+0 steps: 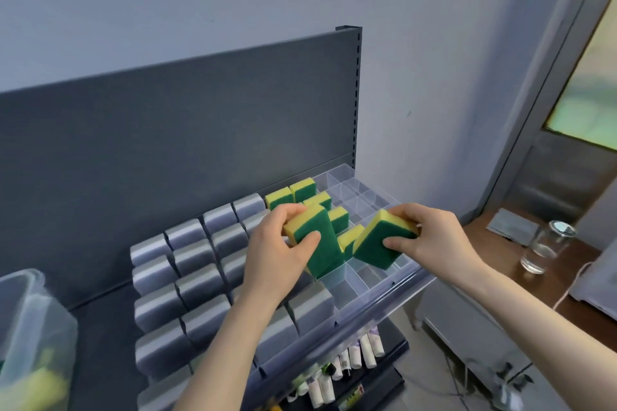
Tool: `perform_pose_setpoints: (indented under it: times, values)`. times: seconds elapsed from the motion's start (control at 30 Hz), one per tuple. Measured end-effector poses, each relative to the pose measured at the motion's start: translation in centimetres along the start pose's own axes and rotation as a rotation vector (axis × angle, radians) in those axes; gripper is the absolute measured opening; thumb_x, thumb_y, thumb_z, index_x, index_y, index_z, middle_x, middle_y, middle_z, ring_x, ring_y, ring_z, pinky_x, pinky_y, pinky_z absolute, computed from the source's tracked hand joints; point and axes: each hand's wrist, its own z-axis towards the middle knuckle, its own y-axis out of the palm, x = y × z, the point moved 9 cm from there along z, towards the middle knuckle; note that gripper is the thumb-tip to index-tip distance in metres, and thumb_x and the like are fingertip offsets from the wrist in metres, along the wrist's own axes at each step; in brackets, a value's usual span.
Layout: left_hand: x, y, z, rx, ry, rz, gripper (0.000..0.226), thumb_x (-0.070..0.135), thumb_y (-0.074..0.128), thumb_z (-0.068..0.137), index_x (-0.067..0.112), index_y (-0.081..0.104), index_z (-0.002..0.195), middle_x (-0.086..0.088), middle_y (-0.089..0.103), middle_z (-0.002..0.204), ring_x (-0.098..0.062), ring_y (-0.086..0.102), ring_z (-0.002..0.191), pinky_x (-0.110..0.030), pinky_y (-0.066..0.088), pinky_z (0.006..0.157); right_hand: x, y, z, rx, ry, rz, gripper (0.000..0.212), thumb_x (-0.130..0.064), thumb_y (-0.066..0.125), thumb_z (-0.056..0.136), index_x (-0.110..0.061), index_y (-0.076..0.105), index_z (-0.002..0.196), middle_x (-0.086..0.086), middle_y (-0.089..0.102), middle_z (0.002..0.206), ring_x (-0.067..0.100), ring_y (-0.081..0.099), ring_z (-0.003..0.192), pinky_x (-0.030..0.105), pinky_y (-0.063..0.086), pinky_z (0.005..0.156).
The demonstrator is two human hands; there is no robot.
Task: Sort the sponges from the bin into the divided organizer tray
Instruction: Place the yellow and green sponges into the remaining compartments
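Head view: the left hand point(280, 243) grips a sponge point(322, 243) upright, its lower end at a tray point(367, 290) compartment. The right hand point(430, 237) pinches a second sponge point(377, 243), tilted just above the tray. The bin point(33, 327) stands left of the tray.

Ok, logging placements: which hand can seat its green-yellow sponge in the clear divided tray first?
Likely left hand: its green-yellow sponge stands near upright, lower end at a clear tray compartment; right hand's sponge hangs tilted.
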Motion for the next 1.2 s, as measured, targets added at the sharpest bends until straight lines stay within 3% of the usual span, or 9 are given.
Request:
perform_pose_setpoints:
  times: [0.2,0.3,0.57,0.7,0.87,1.03,1.2]
  values:
    - [0.1,1.0,-0.3,0.054,-0.049,0.05,0.03,0.028,0.071,0.08,0.036,0.057,0.105,0.022,0.061,0.099,0.003,0.058,0.087,-0.016,0.052,0.068,0.8,0.6,2.1,-0.091,-0.052,0.019,0.036,-0.024,0.08,0.069,-0.03,0.064,0.102,-0.012,0.068,0.087,0.011,0.062,0.081,0.029,0.051,0.075]
    - [0.2,1.6,-0.9,0.073,-0.07,0.085,0.03,0.027,0.072,0.079,0.038,0.055,0.101,0.022,0.061,0.097,0.006,0.056,0.088,-0.007,0.046,0.067,1.3,1.0,2.8,-0.147,-0.081,0.02,0.036,-0.025,0.08,0.07,-0.032,0.064,0.102,-0.012,0.067,0.088,0.01,0.062,0.081,0.029,0.051,0.075]
    - [-0.7,3.6,-1.8,0.07,-0.158,0.203,0.036,0.029,0.073,0.076,0.046,0.047,0.093,0.027,0.057,0.098,0.013,0.051,0.095,-0.003,0.041,0.069,2.4,2.4,3.7,-0.236,-0.17,0.011,0.04,-0.022,0.08,0.068,-0.028,0.065,0.104,-0.018,0.062,0.086,0.009,0.06,0.08,0.023,0.046,0.076]
    - [-1.3,5.1,-2.4,-0.006,-0.179,0.224,0.037,0.026,0.074,0.075,0.043,0.048,0.095,0.023,0.058,0.099,0.006,0.055,0.095,-0.013,0.047,0.077,3.1,3.5,3.6,-0.299,-0.191,0.047,0.037,-0.018,0.079,0.07,-0.031,0.063,0.1,-0.025,0.059,0.081,-0.003,0.056,0.074,0.006,0.039,0.065]
    - [-1.4,6.8,-2.5,-0.116,-0.15,0.351,0.043,0.026,0.071,0.077,0.04,0.051,0.113,0.028,0.052,0.106,0.009,0.05,0.101,-0.008,0.038,0.082,3.6,4.3,3.4,-0.372,-0.22,0.027,0.038,-0.017,0.077,0.073,-0.026,0.062,0.108,-0.012,0.065,0.094,0.009,0.059,0.084,0.02,0.046,0.074]
    - [-1.6,8.0,-2.7,-0.238,-0.111,0.497,0.046,0.029,0.065,0.081,0.035,0.055,0.126,0.025,0.05,0.112,0.006,0.046,0.099,-0.003,0.029,0.077,3.5,4.9,3.2,-0.448,-0.296,-0.057,0.04,-0.019,0.075,0.075,-0.029,0.061,0.111,-0.011,0.065,0.097,0.009,0.056,0.083,0.018,0.041,0.07]
    - [-1.4,8.7,-2.4,-0.387,-0.076,0.61,0.049,0.04,0.066,0.083,0.031,0.056,0.13,0.013,0.058,0.125,-0.007,0.052,0.11,-0.018,0.037,0.088,2.4,5.9,3.1,-0.545,-0.405,-0.216,0.039,-0.028,0.072,0.077,-0.031,0.061,0.115,-0.012,0.066,0.101,0.008,0.052,0.082,0.019,0.037,0.069]
